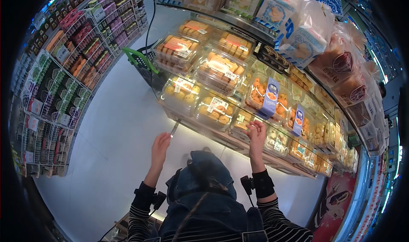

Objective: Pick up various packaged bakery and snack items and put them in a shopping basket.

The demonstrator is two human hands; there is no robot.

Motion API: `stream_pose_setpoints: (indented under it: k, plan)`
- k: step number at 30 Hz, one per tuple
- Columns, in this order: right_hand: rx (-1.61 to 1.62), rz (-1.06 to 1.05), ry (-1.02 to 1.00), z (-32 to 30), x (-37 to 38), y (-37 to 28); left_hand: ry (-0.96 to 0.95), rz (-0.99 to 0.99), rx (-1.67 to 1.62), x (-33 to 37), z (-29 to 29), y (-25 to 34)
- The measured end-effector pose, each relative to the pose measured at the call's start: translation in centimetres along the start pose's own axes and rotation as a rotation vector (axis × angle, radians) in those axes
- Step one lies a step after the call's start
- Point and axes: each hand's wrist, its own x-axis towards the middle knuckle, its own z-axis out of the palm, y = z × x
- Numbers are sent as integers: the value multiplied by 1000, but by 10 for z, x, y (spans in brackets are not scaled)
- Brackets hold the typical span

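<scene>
My left hand (160, 144) hovers over the pale floor by the near left corner of the lit display shelf (221, 133). Its fingers are loosely stretched and hold nothing I can see. Up at the shelf's front edge is my right hand (257, 133), fingers lightly bent and apart, with nothing visible in them. Closest to it are a clear box of pastries (241, 119) and a box of round cookies with a purple paper band (271, 97). Whether the fingertips touch either box, I cannot tell. Farther left along the front lies a clear box of round pastries (216, 110).
Clear boxes of long biscuits (177, 50) are stacked at the shelf's far left, beside a dark basket with a green handle (140, 60). Bagged bread (341, 67) fills the upper shelf. A wire rack of packaged snacks (81, 63) stands left across the floor (106, 127).
</scene>
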Motion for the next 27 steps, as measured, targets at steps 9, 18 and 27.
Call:
stream_pose_setpoints:
  k: [9, 18, 27]
  plan:
    - [57, 208, -493, 110, 6, 47, 338, -32, -99, -39, -44, 24]
    - [59, 371, -600, 194, 11, 64, 360, -20, -90, 16, -97, 53]
    - [89, 436, -776, 311, 61, 99, 332, -5, -67, 106, -162, 85]
